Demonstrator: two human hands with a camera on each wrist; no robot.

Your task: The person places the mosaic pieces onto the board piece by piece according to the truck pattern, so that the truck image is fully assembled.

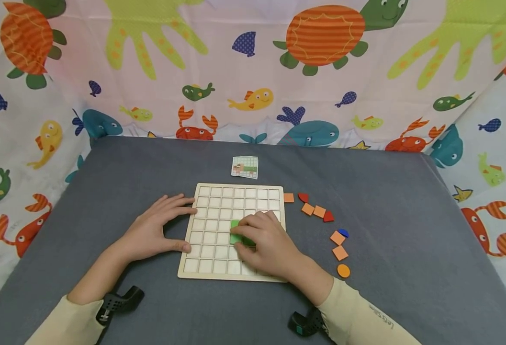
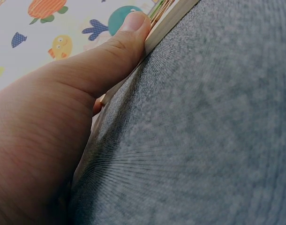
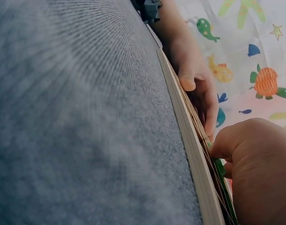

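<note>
Right fingers [image 1: 249,232] on green piece [image 1: 234,238], lettered sleeve [image 1: 366,314]

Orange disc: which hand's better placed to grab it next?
Likely the right hand: nearer the orange disc, though occupied at the green pieces. The left hand touches the board at its left edge.

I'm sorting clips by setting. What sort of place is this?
Probably a small play or filming corner, though the wider room is hidden: a cartoon-sea-animal curtain screens a grey table, where a grid board lies with coloured pieces beside it.
</note>
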